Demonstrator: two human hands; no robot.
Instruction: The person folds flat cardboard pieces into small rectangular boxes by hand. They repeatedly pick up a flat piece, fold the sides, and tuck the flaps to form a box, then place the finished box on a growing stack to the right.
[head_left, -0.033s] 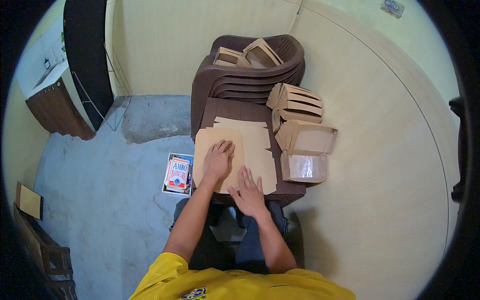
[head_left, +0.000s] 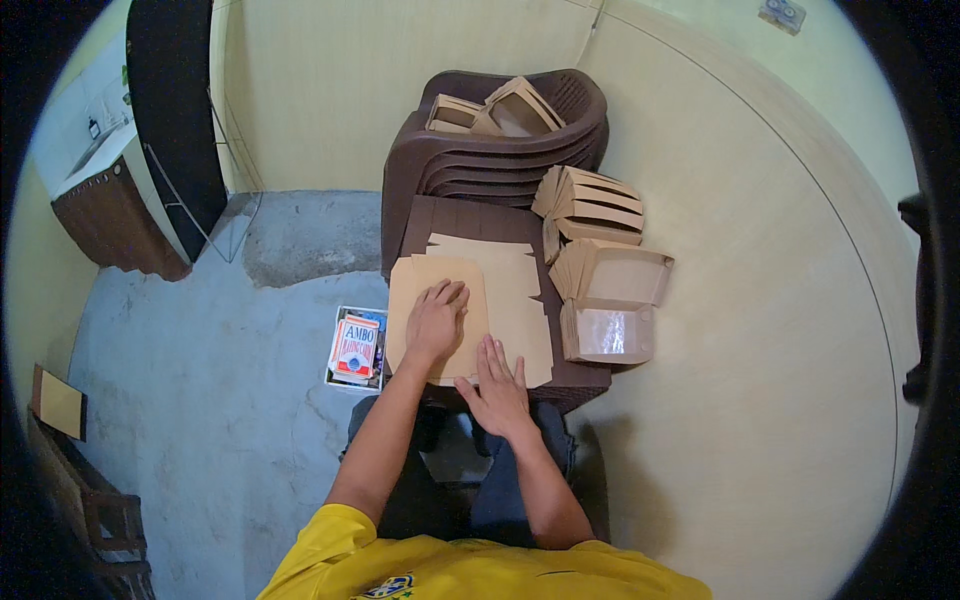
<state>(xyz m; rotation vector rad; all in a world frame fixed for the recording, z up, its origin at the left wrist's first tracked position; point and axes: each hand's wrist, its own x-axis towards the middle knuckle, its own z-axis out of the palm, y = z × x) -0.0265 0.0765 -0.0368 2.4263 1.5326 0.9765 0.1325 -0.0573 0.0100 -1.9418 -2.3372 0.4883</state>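
Observation:
A flat tan cardboard blank (head_left: 525, 300) with notched edges lies on the seat of a brown stacked plastic chair (head_left: 430, 212). On its left part rests a smaller cardboard panel with rounded corners (head_left: 460, 268); whether it is a folded flap or a separate piece I cannot tell. My left hand (head_left: 436, 322) presses down on this panel, fingers slightly bent and holding nothing. Lower and to the right, my right hand (head_left: 498, 388) lies with stretched fingers along the panel's right edge, its thumb out to the left. Nothing is gripped in it.
Folded cardboard boxes (head_left: 610, 300) are stacked against the chair's right side, with more slotted ones (head_left: 597, 205) behind. Other boxes (head_left: 520, 108) sit on the chair back. Left of the seat stands a white bin (head_left: 333, 372) holding a red-and-white pack (head_left: 357, 346). A wall rises at right.

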